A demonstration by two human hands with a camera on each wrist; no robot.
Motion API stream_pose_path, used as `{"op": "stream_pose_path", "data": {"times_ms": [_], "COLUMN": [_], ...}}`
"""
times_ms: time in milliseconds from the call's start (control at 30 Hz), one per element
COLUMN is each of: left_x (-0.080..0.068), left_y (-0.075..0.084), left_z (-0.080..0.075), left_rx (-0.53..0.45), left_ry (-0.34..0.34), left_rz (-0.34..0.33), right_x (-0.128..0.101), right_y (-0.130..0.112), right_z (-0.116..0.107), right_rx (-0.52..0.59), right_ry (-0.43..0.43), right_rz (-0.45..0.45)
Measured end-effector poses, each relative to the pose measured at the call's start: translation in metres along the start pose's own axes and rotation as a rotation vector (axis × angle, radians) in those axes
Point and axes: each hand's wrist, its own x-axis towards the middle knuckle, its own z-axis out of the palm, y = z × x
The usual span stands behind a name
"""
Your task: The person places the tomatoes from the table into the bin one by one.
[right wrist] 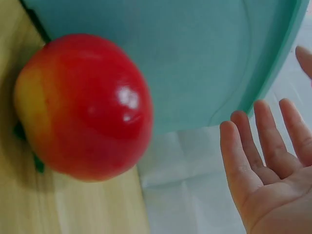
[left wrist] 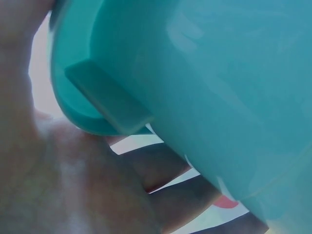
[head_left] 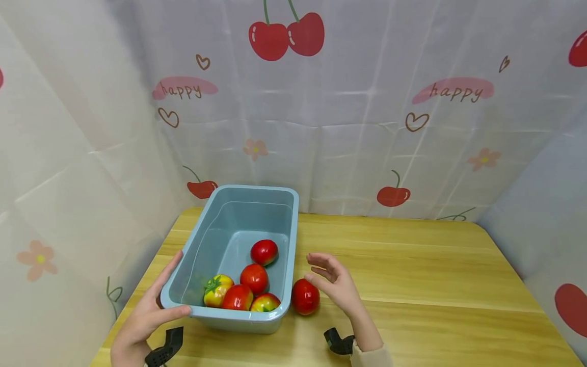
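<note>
A light blue plastic basin [head_left: 257,187] stands on the wooden table with several shiny artificial tomatoes in it, among them a yellow one [head_left: 221,288] with green sepals. My left hand [head_left: 144,316] grips the basin's near left corner, thumb at the front rim and fingers along the outer left side. In the left wrist view those fingers [left wrist: 183,202] lie against the basin's outer wall. Outside the basin, by its right wall, sits one red tomato [head_left: 305,297]. My right hand [head_left: 337,288] is just right of it, fingers loosely bent, apart from it in the right wrist view.
The wooden table [head_left: 412,275] extends to the right of the basin. Behind and on both sides hangs a white curtain [head_left: 348,153] printed with cherries, hearts and flowers. A black wrist device [head_left: 339,342] is at my right wrist, another [head_left: 166,347] at my left.
</note>
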Motion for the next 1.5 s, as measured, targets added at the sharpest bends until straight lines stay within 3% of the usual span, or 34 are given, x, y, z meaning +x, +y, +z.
{"op": "stream_pose_path", "data": {"times_ms": [500, 700, 900, 1200, 1500], "left_x": [-0.001, -0.002, -0.002, 0.0, 0.0], "left_y": [-0.002, -0.002, -0.003, -0.004, -0.003], "left_z": [-0.001, -0.001, -0.001, -0.002, 0.0], "left_rx": [-0.014, -0.013, -0.008, 0.011, -0.002], "left_ry": [0.013, 0.008, 0.002, 0.013, 0.02], "left_rz": [-0.039, -0.01, 0.006, -0.014, -0.03], "right_x": [-0.003, -0.002, -0.005, -0.005, -0.004], "right_y": [0.005, 0.043, 0.054, 0.051, 0.04], "right_z": [0.01, 0.009, 0.008, 0.008, 0.003], "right_rx": [-0.158, -0.2, -0.236, -0.257, -0.211], "right_ry": [-0.129, -0.17, -0.222, -0.215, -0.176], "right_rz": [0.152, 0.203, 0.234, 0.272, 0.267]}}
